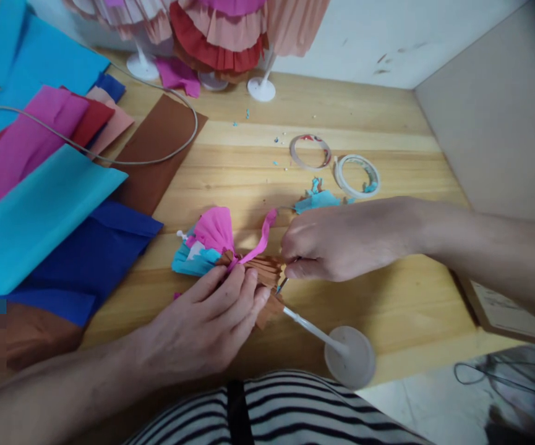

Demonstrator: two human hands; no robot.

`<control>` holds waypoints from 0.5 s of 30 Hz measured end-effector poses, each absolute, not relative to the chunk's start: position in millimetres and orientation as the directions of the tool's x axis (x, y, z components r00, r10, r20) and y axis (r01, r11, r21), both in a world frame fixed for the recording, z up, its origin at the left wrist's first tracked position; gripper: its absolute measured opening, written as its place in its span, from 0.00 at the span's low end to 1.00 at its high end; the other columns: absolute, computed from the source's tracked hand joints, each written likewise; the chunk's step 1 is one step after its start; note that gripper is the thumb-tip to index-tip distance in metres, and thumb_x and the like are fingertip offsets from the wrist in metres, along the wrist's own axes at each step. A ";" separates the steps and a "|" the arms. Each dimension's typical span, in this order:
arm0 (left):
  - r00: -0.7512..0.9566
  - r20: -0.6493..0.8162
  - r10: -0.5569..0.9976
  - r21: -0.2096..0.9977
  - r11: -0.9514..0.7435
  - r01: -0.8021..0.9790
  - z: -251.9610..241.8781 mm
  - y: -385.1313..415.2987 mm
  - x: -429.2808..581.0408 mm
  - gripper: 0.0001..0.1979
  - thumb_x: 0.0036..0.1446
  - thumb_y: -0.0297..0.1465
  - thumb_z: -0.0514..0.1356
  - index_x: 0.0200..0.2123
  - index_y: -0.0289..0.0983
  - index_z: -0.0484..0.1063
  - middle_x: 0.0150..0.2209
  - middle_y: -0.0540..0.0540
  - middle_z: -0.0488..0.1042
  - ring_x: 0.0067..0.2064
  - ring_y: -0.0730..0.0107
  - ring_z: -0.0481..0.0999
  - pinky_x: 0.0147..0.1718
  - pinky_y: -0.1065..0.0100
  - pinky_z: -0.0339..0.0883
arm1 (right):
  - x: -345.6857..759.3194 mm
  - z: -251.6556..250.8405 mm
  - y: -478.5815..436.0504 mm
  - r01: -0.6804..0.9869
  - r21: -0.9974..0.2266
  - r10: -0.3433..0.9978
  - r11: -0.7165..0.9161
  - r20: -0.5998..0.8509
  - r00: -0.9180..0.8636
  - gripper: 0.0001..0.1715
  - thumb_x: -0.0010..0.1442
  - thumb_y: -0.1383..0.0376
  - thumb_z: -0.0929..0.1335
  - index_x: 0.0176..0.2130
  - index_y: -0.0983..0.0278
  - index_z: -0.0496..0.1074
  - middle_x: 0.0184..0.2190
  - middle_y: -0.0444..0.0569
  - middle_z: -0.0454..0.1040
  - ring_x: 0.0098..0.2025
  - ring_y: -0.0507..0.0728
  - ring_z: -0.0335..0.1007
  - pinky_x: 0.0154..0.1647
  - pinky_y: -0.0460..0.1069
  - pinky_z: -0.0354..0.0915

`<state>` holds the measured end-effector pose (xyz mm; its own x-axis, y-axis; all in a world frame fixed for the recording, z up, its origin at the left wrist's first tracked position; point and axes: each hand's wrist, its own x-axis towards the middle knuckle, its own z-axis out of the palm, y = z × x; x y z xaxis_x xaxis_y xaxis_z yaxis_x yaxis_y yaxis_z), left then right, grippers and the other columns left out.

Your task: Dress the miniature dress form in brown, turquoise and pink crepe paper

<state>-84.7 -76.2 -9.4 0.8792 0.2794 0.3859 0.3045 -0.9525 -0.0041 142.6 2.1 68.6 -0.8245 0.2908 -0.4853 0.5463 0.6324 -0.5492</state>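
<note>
A small crepe-paper dress lies on its side near the table's front edge, on a white stand (357,355) with a round base. Its pink piece (214,228), light blue piece (190,259) and pleated brown skirt (267,269) show. My left hand (216,315) presses its fingers over the dress, closed on it. At the skirt's right edge, my right hand (336,244) is closed around a thin dark tool (282,285); only its narrow tip shows, so its kind is unclear. A pink strip (265,233) curls up from the dress between both hands.
Two tape rolls (310,152) and blue paper scraps (318,199) lie beyond my right hand. Folded sheets of blue (44,228), pink and brown paper (156,154) cover the left, crossed by a grey cable (156,163). Ruffled dresses (221,37) on stands line the wall.
</note>
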 end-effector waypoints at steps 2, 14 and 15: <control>0.877 0.390 0.280 -0.006 -0.952 0.306 -9.8 -76.1 -84.2 0.20 0.63 0.24 0.49 0.56 0.27 0.68 0.53 0.37 0.74 0.57 0.55 0.69 0.57 0.56 0.62 | 140.0 67.8 1.5 0.575 -0.504 0.283 0.645 -0.541 -0.792 0.18 0.58 0.76 0.69 0.19 0.67 0.70 0.16 0.41 0.67 0.18 0.47 0.46 0.23 0.46 0.48; 0.883 0.380 0.275 -0.004 -0.954 0.299 -10.7 -75.9 -83.7 0.20 0.63 0.25 0.50 0.56 0.26 0.68 0.54 0.36 0.73 0.57 0.54 0.68 0.57 0.55 0.62 | 144.4 69.8 1.6 0.547 -0.576 0.301 0.607 -0.471 -0.829 0.17 0.57 0.75 0.65 0.21 0.62 0.70 0.19 0.41 0.71 0.20 0.50 0.59 0.25 0.48 0.57; 0.882 0.383 0.275 -0.005 -0.954 0.299 -10.7 -76.0 -83.4 0.20 0.63 0.25 0.50 0.56 0.27 0.68 0.53 0.36 0.73 0.57 0.54 0.68 0.57 0.55 0.61 | 145.7 68.8 1.3 0.542 -0.582 0.303 0.606 -0.462 -0.834 0.17 0.58 0.75 0.64 0.20 0.62 0.69 0.18 0.41 0.70 0.20 0.50 0.59 0.25 0.48 0.57</control>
